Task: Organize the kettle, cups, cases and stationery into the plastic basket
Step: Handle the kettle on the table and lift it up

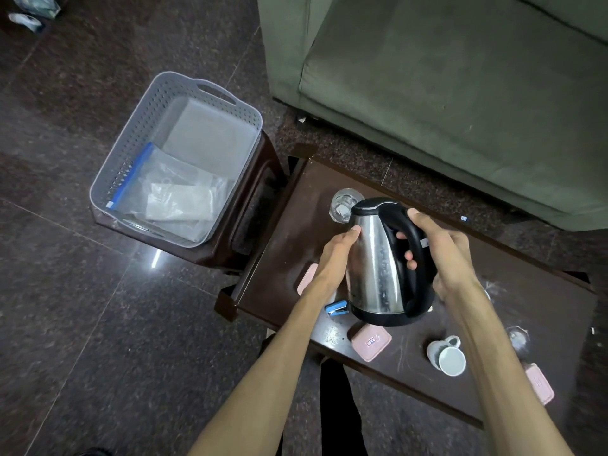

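Plastic basket (138,133): grey, perforated, standing on a dark brown stool (230,245) to the left of the kettle; inside it lies a clear zip bag (171,192) with a blue seal strip and a flat pale sheet beyond the bag. Low brown table (296,225): adjoins the stool and lies under the kettle. Left hand (335,255): fingers straight, pressed flat against the left side of the kettle's steel body, not curled round it. Pink case (307,278): on the table left of the kettle, partly hidden by the left wrist. Blue stapler (337,307): on the table at the kettle's lower left, just beside its base. Kettle (375,258): steel body, black lid, handle and base, tilted and held up over the table (whether the base touches the surface cannot be told). Clear glass (342,205): directly behind the kettle. Second pink case (370,345): on the table just in front of the kettle. Right hand (444,258): fingers curled round the black handle, gripping it. White cup (449,357): lying on its side to the kettle's lower right. Third pink case (539,383): furthest right of the kettle, near the table edge. Green sofa (460,93): behind the kettle.
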